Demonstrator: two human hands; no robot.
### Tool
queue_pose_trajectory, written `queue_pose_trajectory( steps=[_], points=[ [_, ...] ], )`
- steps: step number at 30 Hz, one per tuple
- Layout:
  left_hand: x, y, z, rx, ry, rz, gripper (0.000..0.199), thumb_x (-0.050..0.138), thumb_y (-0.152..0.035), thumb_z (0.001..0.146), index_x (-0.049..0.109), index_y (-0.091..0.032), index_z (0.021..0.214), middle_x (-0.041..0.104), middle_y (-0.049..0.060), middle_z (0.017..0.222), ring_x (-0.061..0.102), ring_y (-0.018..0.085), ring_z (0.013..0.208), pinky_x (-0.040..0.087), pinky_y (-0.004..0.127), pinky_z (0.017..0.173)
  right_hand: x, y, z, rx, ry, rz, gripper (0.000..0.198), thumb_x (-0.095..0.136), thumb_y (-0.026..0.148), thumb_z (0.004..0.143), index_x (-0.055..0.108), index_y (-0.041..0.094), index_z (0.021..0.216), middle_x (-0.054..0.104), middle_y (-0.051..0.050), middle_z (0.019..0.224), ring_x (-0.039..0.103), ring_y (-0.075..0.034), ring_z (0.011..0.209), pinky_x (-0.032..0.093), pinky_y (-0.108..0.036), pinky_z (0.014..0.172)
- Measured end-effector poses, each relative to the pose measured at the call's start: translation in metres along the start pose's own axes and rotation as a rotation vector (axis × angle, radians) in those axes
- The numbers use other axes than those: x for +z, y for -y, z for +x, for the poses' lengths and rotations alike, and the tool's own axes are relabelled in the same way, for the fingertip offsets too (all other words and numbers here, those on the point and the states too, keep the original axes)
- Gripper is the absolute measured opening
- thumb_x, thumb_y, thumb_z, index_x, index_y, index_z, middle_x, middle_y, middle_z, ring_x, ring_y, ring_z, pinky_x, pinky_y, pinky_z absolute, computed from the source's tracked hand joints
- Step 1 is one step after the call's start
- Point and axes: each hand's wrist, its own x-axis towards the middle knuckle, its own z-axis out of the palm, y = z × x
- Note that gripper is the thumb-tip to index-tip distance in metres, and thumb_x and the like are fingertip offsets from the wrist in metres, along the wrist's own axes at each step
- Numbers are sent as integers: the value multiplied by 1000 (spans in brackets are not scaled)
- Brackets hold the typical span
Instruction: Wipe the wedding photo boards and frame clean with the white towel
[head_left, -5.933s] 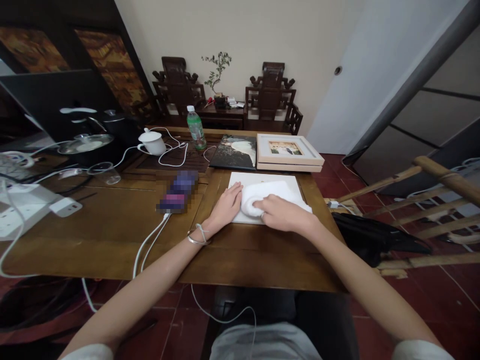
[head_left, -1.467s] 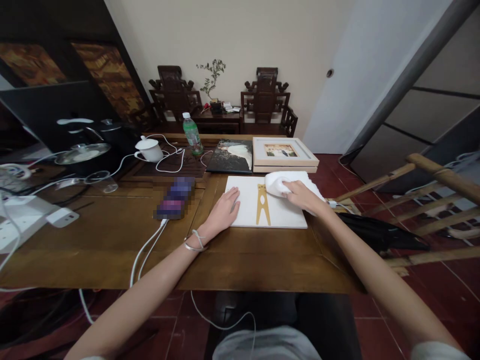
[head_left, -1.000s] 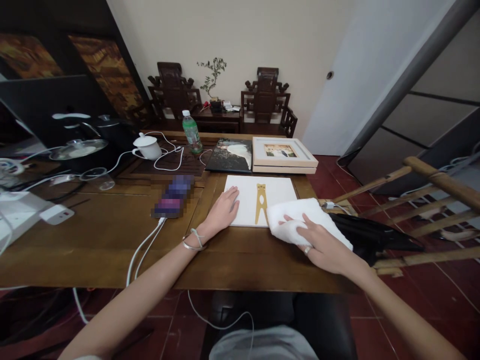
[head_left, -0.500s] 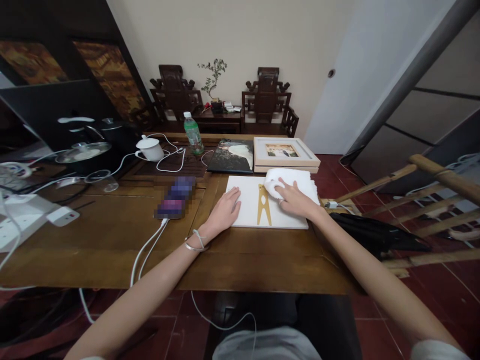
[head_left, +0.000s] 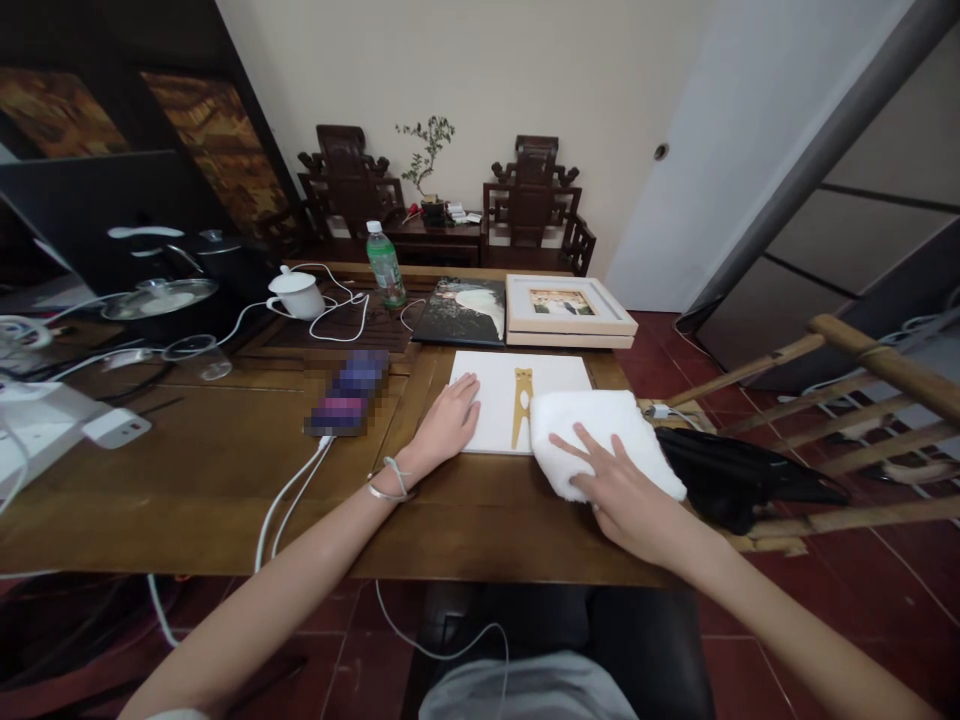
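Note:
My left hand (head_left: 450, 418) lies flat with its fingers out on the left edge of a white board (head_left: 491, 405). A yellow-gold figure (head_left: 521, 385), shaped like a long-legged animal, lies on this board, its right part hidden by a white towel (head_left: 641, 435). My right hand (head_left: 615, 490) rests on the towel with fingers spread, pressing it from above. The towel covers the lower right of the board and hangs over its near edge onto the table.
Behind the board lie a dark picture panel (head_left: 465, 310) and a light photo frame (head_left: 566, 325). At the left are a phone (head_left: 349, 395) with white cables, a lidded cup (head_left: 296, 295), a plastic bottle (head_left: 386, 265) and a pot (head_left: 161, 300). A bamboo rack (head_left: 885, 400) stands at right.
My right hand has moved the towel towards me, from the board's upper right to its lower right and near edge. My left hand has stayed in place.

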Motion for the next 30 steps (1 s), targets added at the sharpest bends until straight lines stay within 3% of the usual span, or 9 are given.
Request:
queue_pose_trajectory(
  steps=[3,9,14,17,24,27,30],
  points=[
    [1,1,0,-3,-1,-1,41,35,-21,92,50,-6,127,48,20,139,39,28,135,32,49,112,-3,-15,23,34,-25,25,51,35,-4,70,62,17,108,26,-8,154,11,-37,142,26,-70,104],
    [2,3,0,-6,-4,-22,42,36,-22,92,50,-6,128,48,19,139,39,27,135,32,49,112,-10,-49,97,177,-95,119,53,33,-2,74,53,11,121,28,-18,151,11,-38,141,24,-73,100],
    [3,5,0,-24,-3,-50,44,36,-23,92,50,-4,129,47,20,140,38,27,135,30,48,113,-8,-39,132,189,-146,108,53,32,-2,76,53,12,123,29,-15,152,13,-40,140,22,-77,96],
    [3,5,0,-42,6,-71,45,35,-24,92,48,-7,132,44,18,143,35,27,137,29,49,113,-2,-16,123,88,-119,48,54,36,-2,74,57,14,121,26,-11,154,9,-41,141,18,-77,98],
    [2,1,0,-63,56,-31,48,31,-23,94,44,-5,135,40,18,146,30,26,140,26,48,114,3,44,56,-53,-40,-10,49,40,-1,72,65,15,111,25,-9,154,7,-41,141,19,-73,103],
    [2,1,1,-62,42,-19,46,31,-22,93,46,-5,134,42,18,145,32,26,138,27,48,114,1,54,44,-99,-13,-14,42,43,3,73,67,15,105,25,-10,154,9,-42,141,21,-74,102],
    [3,3,0,-50,20,-26,45,31,-22,94,47,-9,133,44,15,144,34,24,138,28,47,113,-3,48,54,-90,-23,7,47,41,1,72,64,15,110,29,-10,153,12,-40,141,23,-74,101]
  ],
)
